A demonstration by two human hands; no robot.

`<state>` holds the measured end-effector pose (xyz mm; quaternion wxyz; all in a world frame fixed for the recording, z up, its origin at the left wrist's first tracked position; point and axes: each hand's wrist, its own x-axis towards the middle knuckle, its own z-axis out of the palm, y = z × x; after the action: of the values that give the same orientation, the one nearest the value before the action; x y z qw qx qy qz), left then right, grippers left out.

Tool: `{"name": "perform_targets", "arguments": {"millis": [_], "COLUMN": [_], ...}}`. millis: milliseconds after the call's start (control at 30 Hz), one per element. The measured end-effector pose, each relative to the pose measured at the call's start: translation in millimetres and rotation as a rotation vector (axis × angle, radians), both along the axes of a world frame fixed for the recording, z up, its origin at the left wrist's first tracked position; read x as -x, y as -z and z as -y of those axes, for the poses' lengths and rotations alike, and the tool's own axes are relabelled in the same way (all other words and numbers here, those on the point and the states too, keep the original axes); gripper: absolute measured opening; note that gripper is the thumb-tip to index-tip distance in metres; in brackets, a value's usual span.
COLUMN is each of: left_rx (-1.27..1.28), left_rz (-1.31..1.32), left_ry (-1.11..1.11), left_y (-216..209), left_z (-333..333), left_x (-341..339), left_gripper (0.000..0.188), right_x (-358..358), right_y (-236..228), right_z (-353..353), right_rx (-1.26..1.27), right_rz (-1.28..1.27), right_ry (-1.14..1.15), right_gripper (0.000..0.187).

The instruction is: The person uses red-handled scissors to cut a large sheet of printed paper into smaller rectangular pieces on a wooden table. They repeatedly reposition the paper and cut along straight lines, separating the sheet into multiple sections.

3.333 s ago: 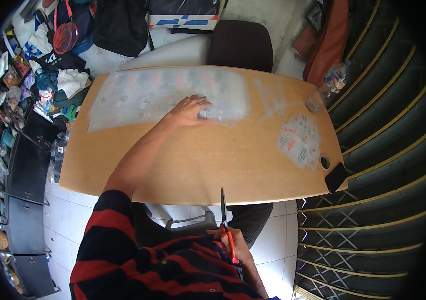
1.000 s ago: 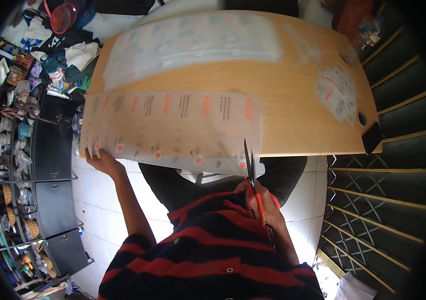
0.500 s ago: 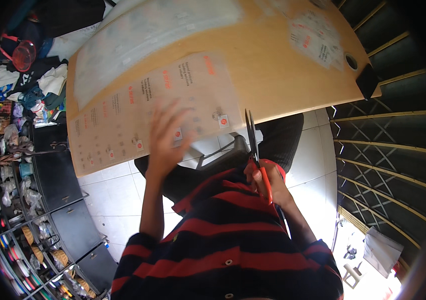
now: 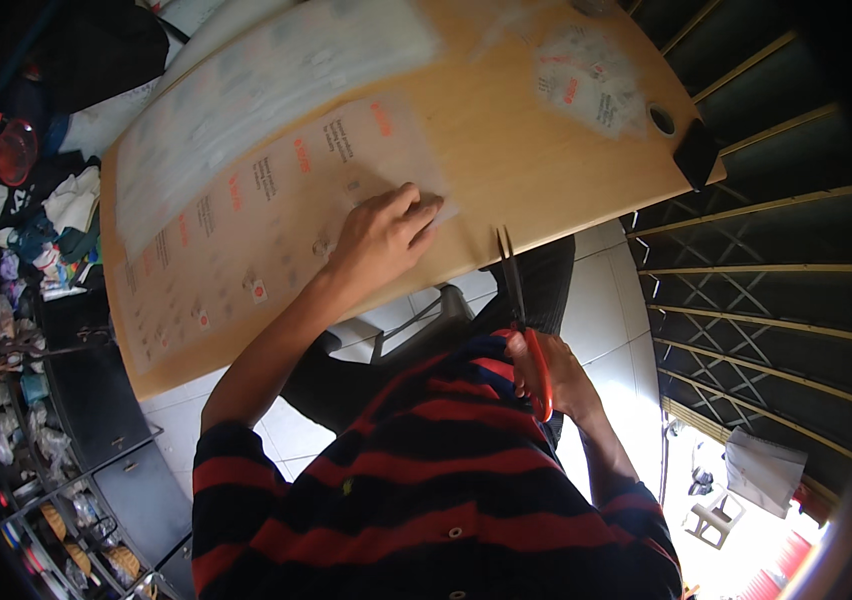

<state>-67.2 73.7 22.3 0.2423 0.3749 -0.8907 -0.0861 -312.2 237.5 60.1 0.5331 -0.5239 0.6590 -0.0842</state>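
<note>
A translucent printed plastic sheet with red and dark markings lies flat along the near left part of the brown tabletop. At the sheet's right-hand edge my left hand is closed, fingers bent and thumb against them, pinching the corner there. My right hand grips a pair of scissors by the red handles, in front of my body. The blades point away from me, a little apart, with their tips by the table's near edge and nothing between them.
Farther back on the table lies a larger whitish plastic sheet. A crumpled printed bag and a black object are at the right. Shelves of bagged items stand left; a folding metal gate rises right.
My left hand has moved right and away from me across the sheet, from spread fingers to a pinch at its right edge. The scissors stay in my right hand; the view has shifted slightly.
</note>
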Motion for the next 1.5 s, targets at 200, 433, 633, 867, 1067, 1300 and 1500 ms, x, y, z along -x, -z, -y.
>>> {"name": "perform_targets", "arguments": {"millis": [200,433,633,867,1067,1300,1500], "left_rx": [0.133,0.245,0.150,0.204,0.251,0.299,0.263], "left_rz": [-0.213,-0.257,-0.227,-0.246,-0.212,-0.170,-0.171], "left_ry": [0.127,0.245,0.285,0.254,0.277,0.292,0.303], "left_y": [11,27,22,25,24,21,22], "left_z": [5,5,1,0,-4,-6,-7], "left_x": [-3,-3,-7,-7,-6,-6,-7], "left_gripper": [0.028,0.019,0.020,0.015,0.024,0.026,0.027], "right_x": [-9,-28,-40,-53,-54,-49,-51], "right_y": [-12,-10,-21,-28,-28,-23,-26], "right_z": [19,21,17,16,20,29,27], "right_rx": [-0.209,-0.124,0.033,0.049,0.060,0.073,0.050], "right_rz": [0.173,0.124,0.144,0.040,0.034,-0.001,-0.051], "right_ry": [0.052,-0.063,-0.045,-0.045,-0.012,-0.017,0.031], "right_gripper": [0.066,0.068,0.076,0.074,0.061,0.062,0.071]}}
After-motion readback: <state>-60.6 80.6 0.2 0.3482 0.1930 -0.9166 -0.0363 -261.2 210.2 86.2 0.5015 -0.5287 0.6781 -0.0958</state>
